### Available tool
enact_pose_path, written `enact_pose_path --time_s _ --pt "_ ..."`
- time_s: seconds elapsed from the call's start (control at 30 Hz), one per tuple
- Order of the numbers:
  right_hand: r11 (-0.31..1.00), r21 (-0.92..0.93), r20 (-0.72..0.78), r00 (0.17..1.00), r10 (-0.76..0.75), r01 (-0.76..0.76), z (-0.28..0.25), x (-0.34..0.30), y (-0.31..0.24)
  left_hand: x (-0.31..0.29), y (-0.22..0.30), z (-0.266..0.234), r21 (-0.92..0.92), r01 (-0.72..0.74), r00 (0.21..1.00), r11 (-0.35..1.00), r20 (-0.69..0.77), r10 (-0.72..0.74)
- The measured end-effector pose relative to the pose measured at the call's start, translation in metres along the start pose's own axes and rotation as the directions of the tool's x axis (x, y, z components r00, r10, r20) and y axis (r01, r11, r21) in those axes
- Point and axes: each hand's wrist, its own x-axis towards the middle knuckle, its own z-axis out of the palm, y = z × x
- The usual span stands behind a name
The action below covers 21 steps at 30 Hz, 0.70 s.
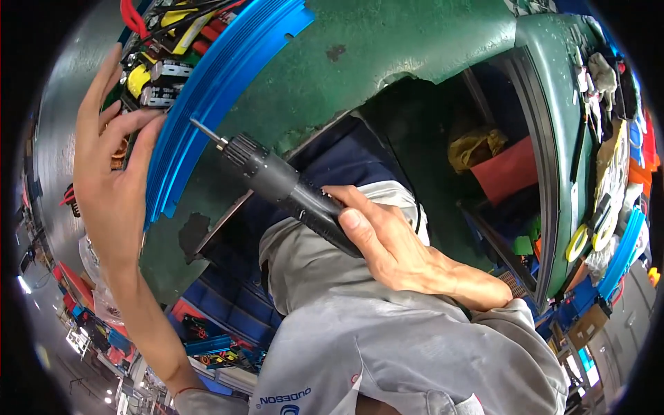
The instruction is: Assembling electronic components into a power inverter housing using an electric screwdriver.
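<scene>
Blue ribbed metal casing (207, 90), a single piece, stands at the upper left on the worn green workbench (332, 52), its long side running from the top edge down toward the left forearm. Packed along its left side are electronic parts: two black cylindrical capacitors (160, 95), one rounded yellow component (138, 79), and red wires (131, 17) above them.

One black electric screwdriver (273, 180) slants up and left, its bit over the casing's ribbed side; whether the tip touches cannot be told. The right hand (391, 249) has its fingers wrapped around the handle, thumb along the top, the forearm coming in from the lower right.

The left hand (111, 169) reaches up from the lower left, fingers spread and bent, thumb and one fingertip at the casing's near left edge; I cannot tell whether they grip.

Far right lie two yellow tape rolls (577, 242) and another blue metal piece (621, 254).
</scene>
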Motion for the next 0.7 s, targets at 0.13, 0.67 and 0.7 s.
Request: enact_pose_path --time_s 0.13,0.67,0.7 --pt "0.982 0.188 -0.043 0.999 -0.018 0.026 0.008 0.005 0.008 0.004 -0.005 -0.004 -0.158 -0.005 0.999 0.987 0.047 0.012" --pt "0.66 0.604 0.451 0.874 0.179 -0.447 0.003 0.004 0.025 0.008 -0.001 -0.013 -0.291 0.06 0.998 0.955 0.052 -0.047" --pt "0.6 0.635 0.498 0.851 0.163 -0.487 0.002 0.005 0.026 0.008 -0.003 -0.013 -0.319 0.062 0.997 0.946 0.059 -0.045"
